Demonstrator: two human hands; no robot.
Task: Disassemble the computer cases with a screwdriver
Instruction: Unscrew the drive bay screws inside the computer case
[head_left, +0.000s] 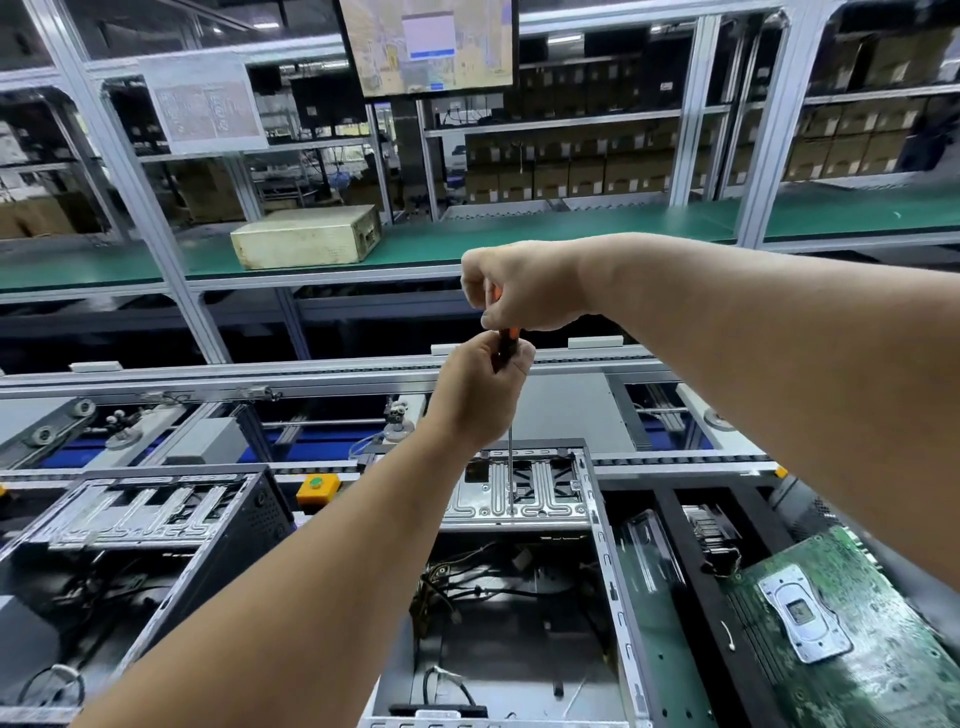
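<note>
Two hands steady one screwdriver (506, 347) over the open case (597, 545).
Right hand (524, 288) fingers wrap the handle top for turning; left hand (480, 387) fingers pinch lower, keeping the shaft upright on the bracket (519, 493).

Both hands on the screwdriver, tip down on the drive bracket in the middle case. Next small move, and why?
Probably keep the shaft upright and turn the screwdriver to back the screw out. The right hand grips the handle's top, the left hand pinches it lower, and the tip sits on the silver bracket in the open case. Whether the screw is already loose cannot be told.

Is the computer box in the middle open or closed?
Open. The middle computer case has no cover, so its wires show inside.
</note>
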